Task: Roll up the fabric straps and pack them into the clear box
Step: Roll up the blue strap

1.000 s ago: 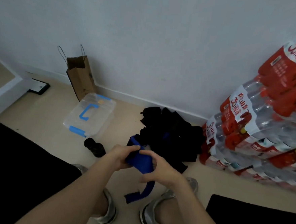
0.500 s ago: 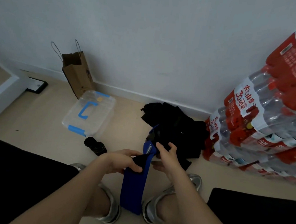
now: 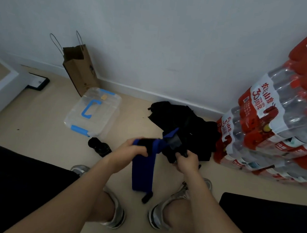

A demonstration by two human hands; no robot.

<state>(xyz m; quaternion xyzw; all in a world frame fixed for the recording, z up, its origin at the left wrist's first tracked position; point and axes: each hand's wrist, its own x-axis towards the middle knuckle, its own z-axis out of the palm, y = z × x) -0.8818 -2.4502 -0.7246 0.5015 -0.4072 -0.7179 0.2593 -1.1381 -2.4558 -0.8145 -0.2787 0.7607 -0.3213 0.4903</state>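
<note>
Gripping with curled fingers, the left hand (image 3: 134,150) holds the blue fabric strap (image 3: 142,172) mid-frame, tail hanging, likely to straighten it; the right hand (image 3: 187,161) pinches its grey-tabbed end. Lidded clear plastic box (image 3: 105,116) sits upper left.

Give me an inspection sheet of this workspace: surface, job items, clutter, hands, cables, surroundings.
Surface: beige floor.
Job's things: blue strap hanging unrolled; clear box with its lid on; black fabric pile near the wall.
Clutter: black roll beside the box; paper bag behind it.
Hands: left hand grips the strap's top; right hand grips its dark far end.
Cables: nothing seen.
Surroundings: white wall; stacked bottle packs on the right.
</note>
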